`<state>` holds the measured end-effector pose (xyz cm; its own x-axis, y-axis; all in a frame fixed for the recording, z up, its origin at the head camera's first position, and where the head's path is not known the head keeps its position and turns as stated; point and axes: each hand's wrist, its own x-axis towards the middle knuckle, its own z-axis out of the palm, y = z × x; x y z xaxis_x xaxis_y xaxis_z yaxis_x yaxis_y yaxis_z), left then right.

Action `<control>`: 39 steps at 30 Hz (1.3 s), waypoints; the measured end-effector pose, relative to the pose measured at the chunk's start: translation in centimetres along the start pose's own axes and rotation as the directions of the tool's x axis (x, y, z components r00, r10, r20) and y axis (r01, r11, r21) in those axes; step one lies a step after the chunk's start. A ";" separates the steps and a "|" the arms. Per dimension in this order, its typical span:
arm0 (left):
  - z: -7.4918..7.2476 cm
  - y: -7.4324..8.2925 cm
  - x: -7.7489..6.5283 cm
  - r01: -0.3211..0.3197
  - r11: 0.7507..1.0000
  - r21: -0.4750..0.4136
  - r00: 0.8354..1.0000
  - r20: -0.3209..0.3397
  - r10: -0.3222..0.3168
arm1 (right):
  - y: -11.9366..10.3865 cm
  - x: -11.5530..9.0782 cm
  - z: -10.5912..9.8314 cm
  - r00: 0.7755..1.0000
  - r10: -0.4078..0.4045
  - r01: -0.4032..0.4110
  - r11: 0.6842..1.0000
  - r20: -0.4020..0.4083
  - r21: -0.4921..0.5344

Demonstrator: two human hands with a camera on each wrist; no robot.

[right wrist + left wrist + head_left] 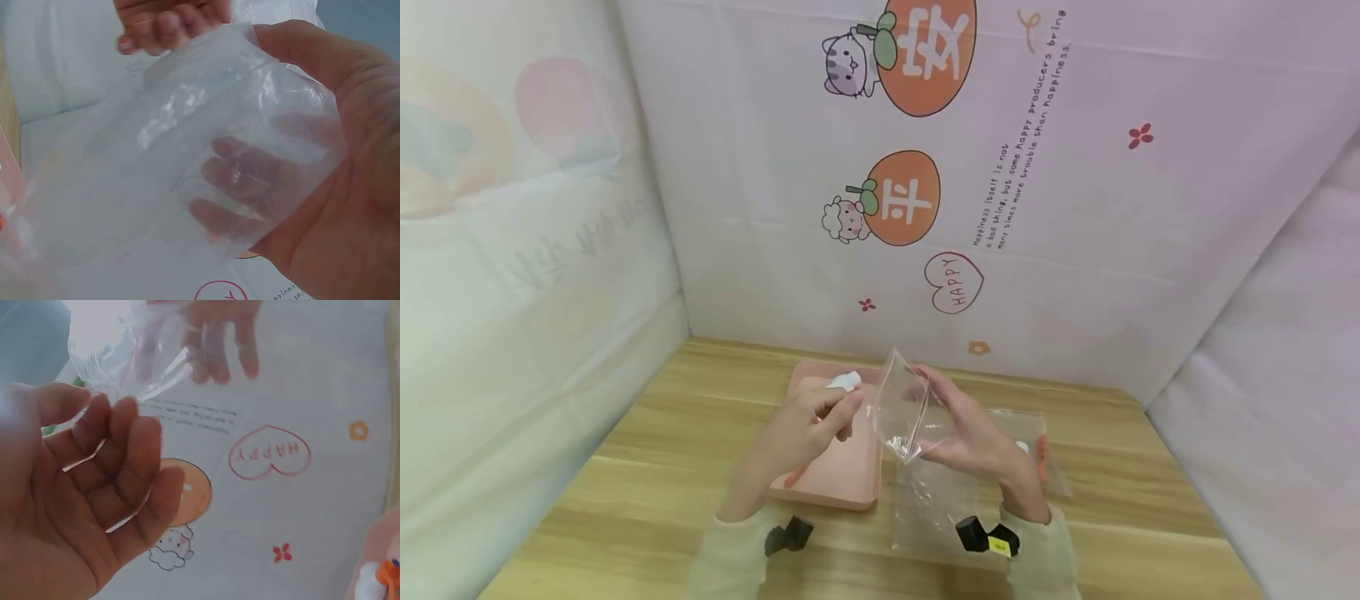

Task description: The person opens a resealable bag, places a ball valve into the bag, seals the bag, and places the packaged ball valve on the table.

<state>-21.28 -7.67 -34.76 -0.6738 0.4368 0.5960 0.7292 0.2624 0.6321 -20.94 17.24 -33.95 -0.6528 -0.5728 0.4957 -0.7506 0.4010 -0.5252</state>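
Observation:
My right hand grips a clear plastic zip bag between thumb and fingers, with the bag's mouth spread apart. Through the film, several of its fingers show in the right wrist view. To the left, my left hand hovers over a pink tray, its fingers loosely bent and nothing between them. In the left wrist view its fingertips are close below the bag. A white object and an orange piece lie in the tray, partly hidden by the left hand.
Another clear bag lies flat on the wooden table below my right hand. Farther right is a clear bag with something white and orange in it. A printed white cloth wall rises behind the table.

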 end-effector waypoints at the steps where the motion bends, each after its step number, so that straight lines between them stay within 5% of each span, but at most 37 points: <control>1: -0.2 -0.4 -0.2 0.039 0.999 0.014 0.999 0.034 -0.039 | -0.2 0.0 -0.1 1.000 0.006 -0.006 1.000 -0.004 -0.003; 5: -0.7 -1.8 -0.9 0.119 0.986 0.117 0.976 0.171 -0.138 | -1.8 0.5 -0.7 1.000 0.007 -0.007 1.000 -0.008 0.002; 10: -1.0 -3.6 -1.4 0.094 0.954 0.285 0.930 0.317 -0.187 | -3.0 0.8 -1.2 0.998 0.062 -0.062 0.998 -0.001 -0.015; 14: -1.3 -4.9 -1.7 0.129 0.921 0.367 0.861 0.419 -0.288 | -3.0 0.9 -1.2 0.997 0.082 -0.082 0.997 0.006 -0.013; 18: -1.5 -5.9 -1.8 0.199 0.885 0.420 0.769 0.493 -0.407 | -2.9 0.9 -1.1 0.995 0.096 -0.096 0.995 0.011 0.001; 21: -1.6 -6.6 -1.8 0.217 0.873 0.437 0.725 0.527 -0.444 | -2.9 0.9 -1.0 0.993 0.114 -0.114 0.994 0.015 0.001; 28: -0.7 -8.7 -2.0 0.140 0.885 0.443 0.750 0.536 -0.387 | -3.0 0.8 -0.9 0.984 0.178 -0.178 0.984 0.022 -0.007; 39: 0.8 -9.6 -3.6 0.115 0.796 0.595 0.724 0.498 -0.477 | -2.9 0.6 -1.1 0.983 0.186 -0.186 0.982 0.000 -0.020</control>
<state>-25.74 -11.07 -43.37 -0.7760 0.6199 -0.1163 0.5741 0.7706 0.2767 -19.21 16.54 -31.33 -0.7810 -0.4881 0.3896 -0.6180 0.5144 -0.5945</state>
